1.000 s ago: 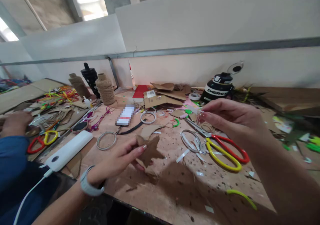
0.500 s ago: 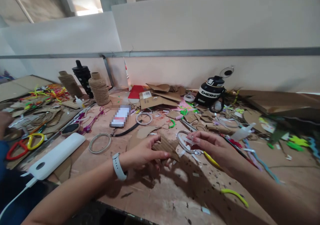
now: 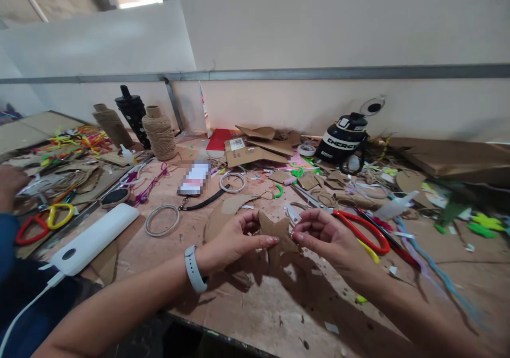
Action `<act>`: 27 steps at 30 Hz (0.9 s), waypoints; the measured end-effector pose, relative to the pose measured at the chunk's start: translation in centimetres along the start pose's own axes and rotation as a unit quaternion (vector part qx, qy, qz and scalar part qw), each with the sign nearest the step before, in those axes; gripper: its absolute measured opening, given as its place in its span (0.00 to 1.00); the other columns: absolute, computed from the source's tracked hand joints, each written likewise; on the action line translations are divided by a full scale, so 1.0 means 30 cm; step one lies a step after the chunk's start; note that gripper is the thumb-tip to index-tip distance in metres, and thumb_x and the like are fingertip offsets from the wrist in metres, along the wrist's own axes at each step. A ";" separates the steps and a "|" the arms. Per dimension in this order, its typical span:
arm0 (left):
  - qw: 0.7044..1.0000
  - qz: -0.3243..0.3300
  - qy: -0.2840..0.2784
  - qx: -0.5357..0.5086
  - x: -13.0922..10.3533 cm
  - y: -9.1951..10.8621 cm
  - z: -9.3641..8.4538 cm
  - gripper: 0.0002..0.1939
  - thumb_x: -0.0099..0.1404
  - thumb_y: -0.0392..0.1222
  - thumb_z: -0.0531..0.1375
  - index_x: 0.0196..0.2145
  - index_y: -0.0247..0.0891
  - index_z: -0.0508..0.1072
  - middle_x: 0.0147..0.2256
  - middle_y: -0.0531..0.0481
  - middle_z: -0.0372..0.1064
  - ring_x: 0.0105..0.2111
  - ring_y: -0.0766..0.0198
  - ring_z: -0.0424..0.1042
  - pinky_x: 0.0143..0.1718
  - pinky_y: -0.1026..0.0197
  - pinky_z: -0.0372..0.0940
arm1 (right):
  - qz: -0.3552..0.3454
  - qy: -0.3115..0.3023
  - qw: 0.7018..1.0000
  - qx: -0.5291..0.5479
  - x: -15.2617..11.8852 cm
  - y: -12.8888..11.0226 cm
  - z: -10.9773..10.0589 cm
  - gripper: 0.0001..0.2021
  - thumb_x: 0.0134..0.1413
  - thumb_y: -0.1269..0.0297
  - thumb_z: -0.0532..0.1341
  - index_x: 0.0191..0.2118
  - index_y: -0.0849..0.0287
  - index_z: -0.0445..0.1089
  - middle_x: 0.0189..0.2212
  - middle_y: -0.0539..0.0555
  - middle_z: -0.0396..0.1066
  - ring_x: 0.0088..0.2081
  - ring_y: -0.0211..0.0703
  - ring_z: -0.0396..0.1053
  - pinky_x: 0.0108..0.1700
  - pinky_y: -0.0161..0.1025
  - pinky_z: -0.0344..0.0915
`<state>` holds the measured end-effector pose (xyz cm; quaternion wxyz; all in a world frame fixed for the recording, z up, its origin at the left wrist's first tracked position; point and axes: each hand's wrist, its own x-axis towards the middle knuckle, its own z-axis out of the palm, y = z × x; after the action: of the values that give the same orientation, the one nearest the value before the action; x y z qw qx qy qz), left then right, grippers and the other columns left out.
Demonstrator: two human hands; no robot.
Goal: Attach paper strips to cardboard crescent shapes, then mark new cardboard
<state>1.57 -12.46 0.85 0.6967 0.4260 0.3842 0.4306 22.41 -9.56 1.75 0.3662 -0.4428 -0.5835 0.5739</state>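
Note:
My left hand (image 3: 247, 236), with a pale watch band on its wrist, pinches a brown cardboard star (image 3: 282, 237) between thumb and fingers. The star is held up over the table, its points spread. Close to its right side, my right hand (image 3: 324, 233) has its fingertips pinched on a small white strip (image 3: 294, 213). My right thumb is at the star's right point; I cannot tell whether they touch. Just behind the hands lie red-handled scissors (image 3: 364, 230), partly covered by my right hand, and a curved cardboard piece (image 3: 223, 214).
A power bank (image 3: 95, 238) with a cable lies left. Nearby are tape rings (image 3: 162, 221), a phone (image 3: 195, 178), twine spools (image 3: 160, 135), a glue bottle (image 3: 396, 205) and a black bottle (image 3: 343, 140). Another person's hand (image 3: 14, 180) is at the far left.
The cardboard has been turned so its star shape faces me. My right hand has moved slightly left, closer to it. The view has shifted, and the red scissor handles now show.

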 end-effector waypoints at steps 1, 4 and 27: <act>1.000 -0.003 0.006 -0.005 -0.003 0.004 0.002 0.23 0.50 0.43 0.71 0.42 0.34 0.71 0.41 0.46 0.73 0.38 0.65 0.73 0.42 0.63 0.66 | -0.002 -0.005 1.000 0.004 -0.003 0.004 0.006 0.24 0.37 0.50 0.73 0.37 0.56 0.64 0.30 0.51 0.71 0.33 0.41 0.70 0.38 0.39 0.69; 0.998 -0.034 0.031 -0.032 -0.008 0.005 0.003 0.22 0.51 0.45 0.70 0.41 0.35 0.70 0.35 0.50 0.73 0.31 0.69 0.72 0.34 0.66 0.67 | 0.000 -0.026 0.999 0.018 -0.017 0.014 0.023 0.23 0.38 0.51 0.72 0.36 0.56 0.63 0.30 0.51 0.71 0.33 0.41 0.70 0.37 0.39 0.69; 0.986 -0.114 -0.094 0.072 -0.048 0.029 0.005 0.18 0.53 0.47 0.68 0.37 0.34 0.72 0.31 0.53 0.69 0.27 0.72 0.64 0.29 0.69 0.59 | -0.064 -0.172 0.964 -0.190 -0.024 -0.036 -0.052 0.14 0.57 0.52 0.58 0.29 0.57 0.68 0.38 0.55 0.69 0.40 0.47 0.66 0.40 0.41 0.61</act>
<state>0.98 -13.61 1.96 0.7418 0.4669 0.3932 0.2778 24.00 -9.64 2.99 0.2057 -0.3604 -0.7632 0.4953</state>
